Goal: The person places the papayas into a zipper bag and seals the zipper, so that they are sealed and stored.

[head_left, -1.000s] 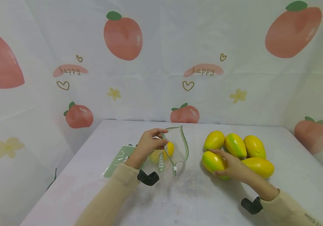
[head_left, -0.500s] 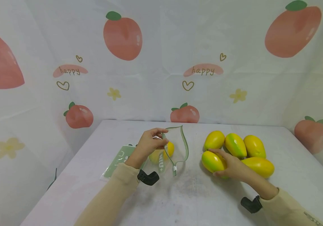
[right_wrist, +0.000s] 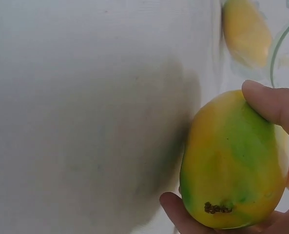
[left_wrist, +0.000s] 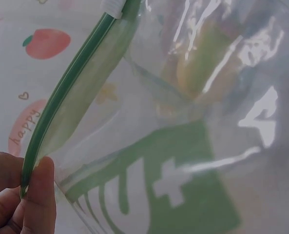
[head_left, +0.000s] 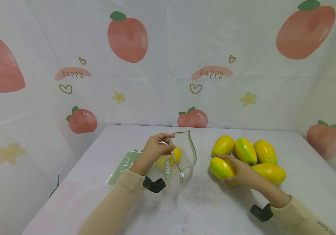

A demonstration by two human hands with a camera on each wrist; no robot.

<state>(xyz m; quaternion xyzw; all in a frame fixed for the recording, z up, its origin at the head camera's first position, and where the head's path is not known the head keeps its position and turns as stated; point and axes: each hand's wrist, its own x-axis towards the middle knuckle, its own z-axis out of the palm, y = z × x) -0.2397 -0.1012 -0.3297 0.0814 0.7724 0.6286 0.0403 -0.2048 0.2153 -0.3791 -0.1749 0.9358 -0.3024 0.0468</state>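
My left hand (head_left: 152,151) pinches the green-edged mouth of a clear zip bag (head_left: 193,150), whose opening gapes to the right. Inside the bag lies a yellow mango (head_left: 176,155), partly behind the hand. In the left wrist view, thumb and fingers grip the green zip strip (left_wrist: 61,90), with a white slider at its upper end. My right hand (head_left: 243,173) holds a yellow-green mango (head_left: 220,167), thumb on one side and fingers on the other. The right wrist view shows this mango (right_wrist: 232,161) close, with its brown stem scar; its far side is hidden.
Behind and beside the right hand, several more mangoes (head_left: 245,151) are grouped on the white table (head_left: 197,209). To the left lies a flat green-printed plastic packet (head_left: 125,168), partly under the left forearm. A fruit-printed cloth (head_left: 159,91) hangs behind the table.
Almost nothing differs. The mango in my right hand has shifted very slightly left since a second ago; the left hand and bag stay in place.
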